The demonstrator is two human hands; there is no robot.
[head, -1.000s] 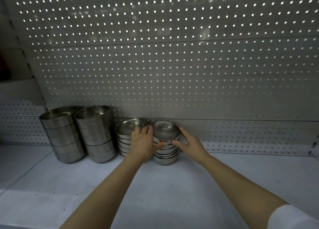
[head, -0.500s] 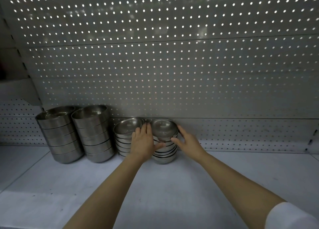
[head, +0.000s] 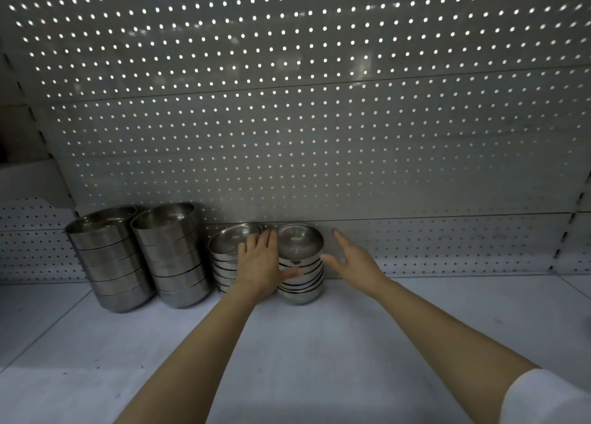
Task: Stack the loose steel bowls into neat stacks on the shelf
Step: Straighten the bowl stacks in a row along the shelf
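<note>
Four stacks of steel bowls stand along the back of the shelf (head: 319,343), and the one I am working is the right small stack (head: 300,260), rounded bowls nested with the top bowl's mouth tipped toward me. My left hand (head: 260,263) sits on its left flank: the fingers lie straight up between this stack and the left small stack (head: 228,257), and the thumb reaches across the front of the bowls, touching them about halfway down. I read that hand as pressing flat against the stack and not wrapped round it. My right hand (head: 351,260) is just beside the stack on its right, fingers spread and relaxed, thumb tip pointing at the bowls; a sliver of space shows between it and the steel, so it grasps nothing. The two small stacks stand close together, my left fingers filling the gap. Further left stand two taller stacks of straight-walled bowls, the inner tall stack (head: 176,254) and the outer tall stack (head: 110,260), both leaning slightly and close beside one another. Behind everything rises the perforated back panel (head: 319,119), light shining through its holes. A white sleeve (head: 550,398) covers my right upper arm.
</note>
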